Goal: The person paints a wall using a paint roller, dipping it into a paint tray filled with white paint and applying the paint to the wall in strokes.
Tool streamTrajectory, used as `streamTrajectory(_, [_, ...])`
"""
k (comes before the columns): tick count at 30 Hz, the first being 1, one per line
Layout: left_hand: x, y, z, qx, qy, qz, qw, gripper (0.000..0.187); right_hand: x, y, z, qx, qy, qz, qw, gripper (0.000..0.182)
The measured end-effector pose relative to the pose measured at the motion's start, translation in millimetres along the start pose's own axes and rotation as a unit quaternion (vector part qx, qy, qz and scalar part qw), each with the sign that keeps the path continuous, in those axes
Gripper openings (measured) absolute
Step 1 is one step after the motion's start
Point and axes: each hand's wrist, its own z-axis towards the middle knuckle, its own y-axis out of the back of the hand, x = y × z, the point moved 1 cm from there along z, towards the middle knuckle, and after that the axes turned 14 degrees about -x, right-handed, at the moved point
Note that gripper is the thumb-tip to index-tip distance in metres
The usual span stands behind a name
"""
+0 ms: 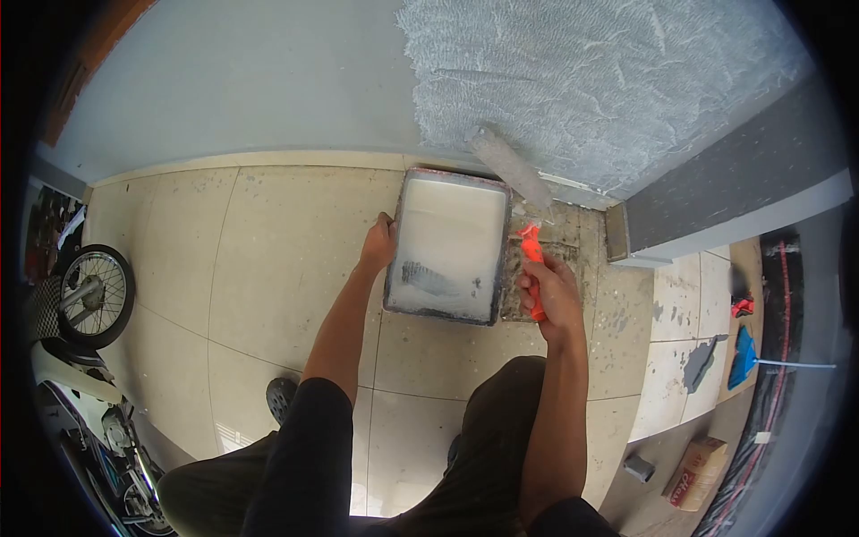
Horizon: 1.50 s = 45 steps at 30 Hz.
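Note:
A paint roller (510, 166) with an orange handle is in my right hand (557, 294), its fingers wrapped round the grip. The roller's pale, wet-looking sleeve is beside the foot of the wall, to the right of a paint tray. My left hand (379, 242) grips the left rim of that paint tray (390, 277). Whitish paint (452, 233) covers most of the tray, with darker patches showing near its front. Fresh, streaky paint (582, 72) coats the right part of the wall, while the left part (268, 80) is smooth grey-blue.
A grey pillar (716, 170) juts out at the right. Paint spots mark the tiled floor (286, 242). Motorbike parts, with a wheel (97, 297), stand at the left. A cardboard box (696, 474) and a blue dustpan-like object (742, 358) lie at the right.

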Motion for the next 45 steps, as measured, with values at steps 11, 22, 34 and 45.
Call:
streamTrajectory(11, [31.6,32.4,16.9,0.007,-0.022,0.044,0.999,0.018,-2.6,-7.7,-2.8,0.04,-0.025,-0.001,0.999,0.016])
streamTrajectory(22, [55.4,57.5,33.6,0.0,-0.06,0.052,0.997,0.015,-1.2,-0.3,-4.6,0.011,-0.024,0.018,1.0,0.023])
streamTrajectory(34, [89.2,98.0,47.0,-0.04,-0.059,0.1,0.992,0.014,0.1,5.3,-9.9,-0.003,-0.023,-0.007,1.0,0.027])
streamTrajectory(45, [115.6,119.1,77.2,-0.05,-0.019,0.174,0.983,0.018,-3.6,4.0,-11.0,0.006,0.01,-0.039,0.999,0.038])
